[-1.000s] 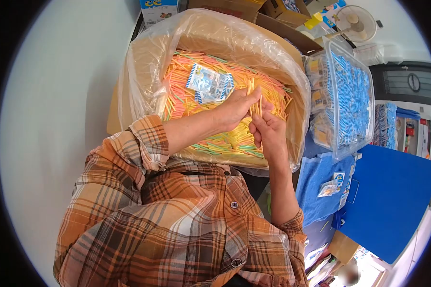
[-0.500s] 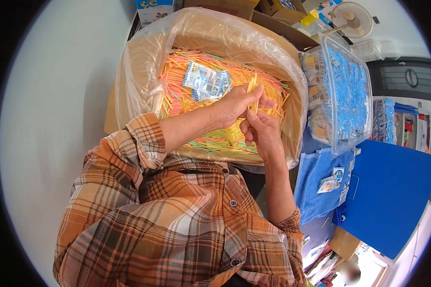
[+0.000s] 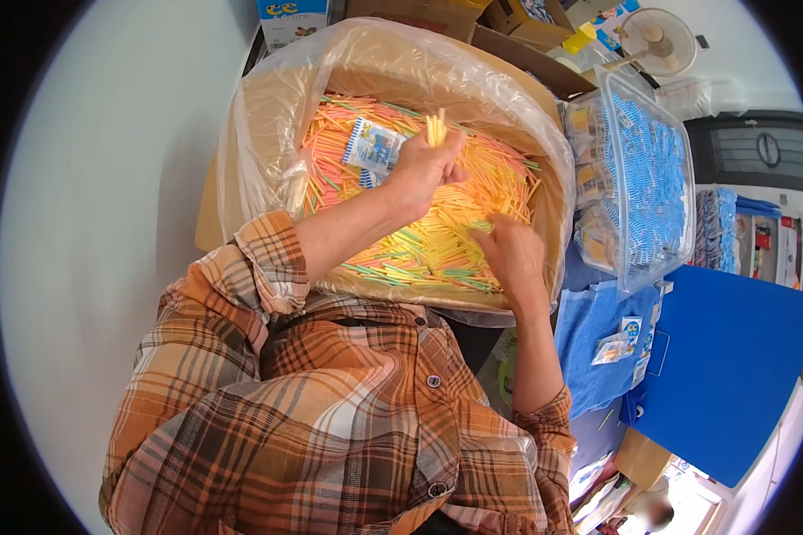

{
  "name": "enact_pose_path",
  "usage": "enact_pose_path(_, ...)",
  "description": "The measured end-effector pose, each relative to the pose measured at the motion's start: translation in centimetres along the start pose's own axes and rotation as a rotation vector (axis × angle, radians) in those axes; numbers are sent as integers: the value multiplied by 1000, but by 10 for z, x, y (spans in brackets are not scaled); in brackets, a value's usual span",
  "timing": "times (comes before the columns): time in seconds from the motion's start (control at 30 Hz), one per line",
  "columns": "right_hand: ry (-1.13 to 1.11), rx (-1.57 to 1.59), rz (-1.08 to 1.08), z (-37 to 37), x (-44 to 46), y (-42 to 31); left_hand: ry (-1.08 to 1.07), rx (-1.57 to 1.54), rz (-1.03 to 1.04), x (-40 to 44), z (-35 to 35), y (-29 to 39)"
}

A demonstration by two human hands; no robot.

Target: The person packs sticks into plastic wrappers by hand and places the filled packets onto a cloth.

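My left hand (image 3: 424,171) is closed round a small bundle of yellow sticks (image 3: 435,129), whose ends stand up above the fist. Lower and to the right, my right hand (image 3: 515,252) hangs over the loose coloured sticks (image 3: 393,254), thumb and finger pinched near a greenish stick; whether it grips that stick is too small to tell. The sticks fill a carton lined with clear plastic (image 3: 272,125). Blue-and-white packets (image 3: 372,147) lie on them beside my left hand, which partly covers them.
On the right is a clear tub (image 3: 656,187) of blue-striped packets. Below it lies a blue cloth (image 3: 584,343) with small packets, beside a blue panel (image 3: 732,366). Cardboard boxes (image 3: 410,13) and a fan (image 3: 658,43) stand behind. A blurred person (image 3: 656,513) shows at lower right.
My hands have parted. The left has moved up and left with the bundle; the right has let go of it and moved down and right.
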State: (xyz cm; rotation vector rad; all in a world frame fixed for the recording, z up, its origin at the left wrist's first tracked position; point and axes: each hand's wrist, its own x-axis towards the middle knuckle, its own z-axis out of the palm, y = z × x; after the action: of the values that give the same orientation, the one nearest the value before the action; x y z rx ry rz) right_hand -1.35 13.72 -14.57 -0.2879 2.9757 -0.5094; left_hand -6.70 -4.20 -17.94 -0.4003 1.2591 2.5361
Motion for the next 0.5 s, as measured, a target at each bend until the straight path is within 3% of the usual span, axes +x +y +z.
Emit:
enact_pose_path(0.1,248,74,-132,-21,10,-19,-192,-71,-136,-5,4,-2)
enact_pose_path(0.17,218,114,-270,-28,18,-36,-401,-115,-229,-2,-2,-12)
enact_pose_path(0.3,100,150,-506,-29,34,-37,-401,24,-330,-6,-2,-9)
enact_pose_path(0.5,-60,126,-543,-24,38,-24,-418,-38,-364,-18,6,3)
